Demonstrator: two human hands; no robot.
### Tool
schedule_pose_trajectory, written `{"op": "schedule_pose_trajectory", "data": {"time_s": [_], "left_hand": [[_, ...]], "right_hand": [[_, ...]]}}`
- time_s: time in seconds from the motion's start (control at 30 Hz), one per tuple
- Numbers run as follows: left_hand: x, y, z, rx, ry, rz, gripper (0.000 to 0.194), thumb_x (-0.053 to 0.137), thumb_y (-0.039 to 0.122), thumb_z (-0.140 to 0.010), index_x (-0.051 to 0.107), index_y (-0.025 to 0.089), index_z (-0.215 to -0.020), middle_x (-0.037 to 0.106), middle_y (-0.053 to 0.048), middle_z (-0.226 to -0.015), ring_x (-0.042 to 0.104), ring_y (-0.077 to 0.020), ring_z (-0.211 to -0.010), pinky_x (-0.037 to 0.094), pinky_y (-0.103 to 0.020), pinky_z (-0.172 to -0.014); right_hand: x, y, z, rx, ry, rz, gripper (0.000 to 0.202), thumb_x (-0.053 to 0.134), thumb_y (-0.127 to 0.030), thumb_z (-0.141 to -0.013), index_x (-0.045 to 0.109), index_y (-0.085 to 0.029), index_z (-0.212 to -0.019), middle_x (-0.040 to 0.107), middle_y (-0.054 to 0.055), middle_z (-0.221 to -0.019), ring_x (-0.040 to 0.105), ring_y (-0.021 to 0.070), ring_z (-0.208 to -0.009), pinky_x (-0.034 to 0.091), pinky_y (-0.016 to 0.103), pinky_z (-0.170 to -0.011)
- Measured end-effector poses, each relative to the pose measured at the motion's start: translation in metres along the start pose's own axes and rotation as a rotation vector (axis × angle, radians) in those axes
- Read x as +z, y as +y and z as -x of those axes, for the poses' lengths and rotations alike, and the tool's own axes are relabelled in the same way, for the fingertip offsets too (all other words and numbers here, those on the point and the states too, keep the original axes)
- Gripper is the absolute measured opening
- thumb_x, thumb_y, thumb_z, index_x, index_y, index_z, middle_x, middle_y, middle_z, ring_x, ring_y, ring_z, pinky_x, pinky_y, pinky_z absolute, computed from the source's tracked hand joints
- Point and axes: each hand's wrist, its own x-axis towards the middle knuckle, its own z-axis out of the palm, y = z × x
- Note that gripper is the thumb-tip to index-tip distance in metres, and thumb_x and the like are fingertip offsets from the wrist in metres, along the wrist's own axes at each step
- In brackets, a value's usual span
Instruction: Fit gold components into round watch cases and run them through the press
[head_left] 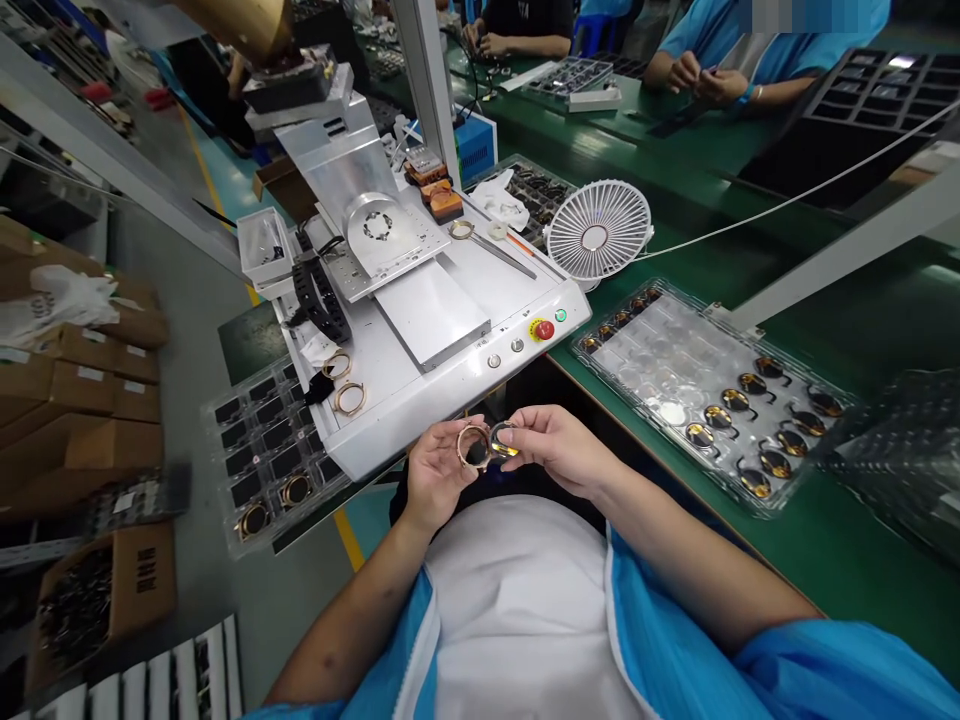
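Broadly, a green bench [832, 580] spreads over the right and far side, while a white machine [450, 388] stands just beyond the hands, its front edge lying between them and the things on its top. To the right, a clear tray [660, 370] bears rows of black-and-gold round parts; to the left, another tray [225, 500] sits beside the machine. A white fan [598, 232] stands farther right, partly hiding the tray behind it. At near centre, the left hand [433, 478] and right hand [559, 450] are close together, each pinching something. Tweezers [504, 251] lie on the machine's far right, and loose gold rings [337, 400] on its near left. The left fingertips grip a gold ring-shaped case [459, 447]; the right ones grip a small black-and-gold disc [499, 448] just beside it, whether touching I cannot tell.
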Motion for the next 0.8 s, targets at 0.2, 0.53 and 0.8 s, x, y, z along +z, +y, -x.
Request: {"op": "schedule_pose_trajectory", "data": {"time_s": [0.2,0.53,0.8], "left_hand": [[-0.001,-0.007,0.004,0.098,-0.082,-0.008,0.055,0.094,0.021,-0.070,0.076,0.030,-0.121,0.078,-0.008,-0.125,0.078,-0.0229,-0.108,0.065,-0.030,-0.091],[-0.007,-0.010,0.006,0.093,0.014,-0.120,0.060,0.100,0.027,-0.061,0.079,0.032,-0.117,0.080,-0.008,-0.118,0.079,-0.0268,-0.104,0.067,-0.035,-0.089],[-0.009,-0.011,0.007,0.078,0.043,-0.156,0.060,0.100,0.033,-0.059,0.080,0.032,-0.115,0.081,-0.008,-0.116,0.080,-0.0273,-0.103,0.068,-0.037,-0.088]], "right_hand": [[0.027,0.002,0.007,-0.128,0.073,0.072,0.043,0.095,-0.029,-0.057,0.055,-0.018,-0.068,0.061,-0.006,-0.059,0.056,0.0075,-0.053,0.044,0.020,-0.052],[0.036,-0.002,0.008,-0.184,0.080,0.207,0.033,0.076,-0.020,-0.061,0.049,-0.022,-0.080,0.062,-0.009,-0.061,0.056,0.0085,-0.052,0.041,0.020,-0.050],[0.035,0.000,0.006,-0.206,0.053,0.191,0.033,0.074,-0.020,-0.063,0.048,-0.022,-0.082,0.062,-0.009,-0.060,0.060,0.0096,-0.051,0.043,0.020,-0.049]]}}
